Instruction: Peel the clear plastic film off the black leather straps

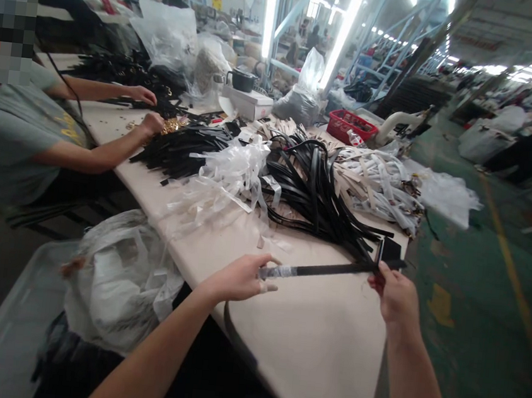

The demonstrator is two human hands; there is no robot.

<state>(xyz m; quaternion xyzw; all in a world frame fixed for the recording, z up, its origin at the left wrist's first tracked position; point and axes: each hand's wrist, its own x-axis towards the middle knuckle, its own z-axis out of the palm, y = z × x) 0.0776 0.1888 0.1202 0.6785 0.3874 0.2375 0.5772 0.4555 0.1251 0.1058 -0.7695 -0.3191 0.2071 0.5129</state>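
Note:
A black strap (327,269) stretches between my two hands above the pale tabletop. My left hand (243,277) grips its left end, where clear plastic film (282,271) wraps the strap. At the other side my right hand (395,293) pinches the strap near the table's right edge. Just beyond that hand stands a small black block-like object (389,252), whose kind I cannot make out. A heap of long black straps (312,185) lies behind, its ends fanning toward my right hand. Crumpled strips of clear film (235,170) lie left of the heap.
A co-worker (60,120) sits at the left, hands over small gold-coloured pieces (173,125). White wrapped straps (377,179), a red basket (352,127) and a white box (247,103) with a dark cup (241,80) lie farther back. A bag of plastic (119,278) sits below the table edge.

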